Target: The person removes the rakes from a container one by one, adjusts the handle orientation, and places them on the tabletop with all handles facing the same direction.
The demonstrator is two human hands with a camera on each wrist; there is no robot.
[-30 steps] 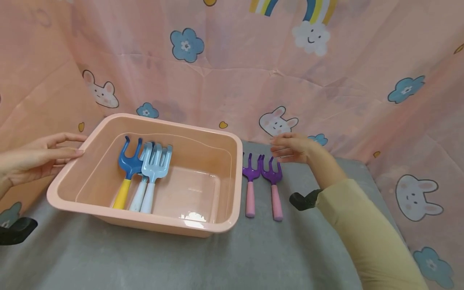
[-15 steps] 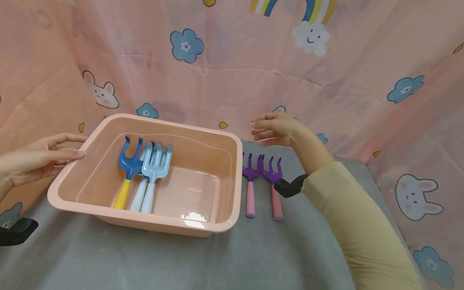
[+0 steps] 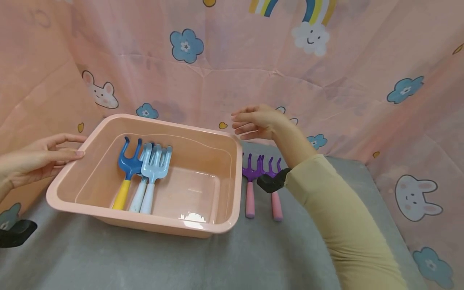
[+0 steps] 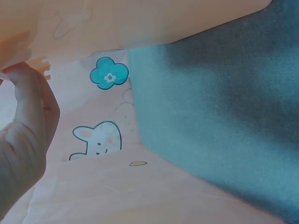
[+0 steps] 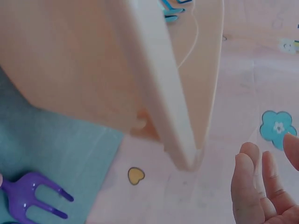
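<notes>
A peach plastic basin [image 3: 145, 219] holds a blue hand rake [image 3: 129, 166] with a yellow handle and two light blue hand forks [image 3: 156, 163], which partly overlap. My left hand [image 3: 38, 159] grips the basin's left rim, thumb over the edge and the other fingers below it. Above and behind the basin's far right corner is my right hand [image 3: 258, 122], fingers extended, nothing in them. In the right wrist view the right fingers [image 5: 247, 191] stand apart from the rim. Two purple hand rakes [image 3: 250, 174] with pink handles lie right of the basin, one partly hidden by the black wrist mount.
Grey cloth [image 3: 163, 262] covers the surface under the basin. A pink curtain [image 3: 232, 80] printed with rabbits, flowers and a rainbow hangs behind and along both sides. Black mounts [image 3: 273, 181] stick out from both wrists.
My right hand has moved left and upward, from over the purple rakes to the basin's far right corner. The left hand and the basin have stayed in place.
</notes>
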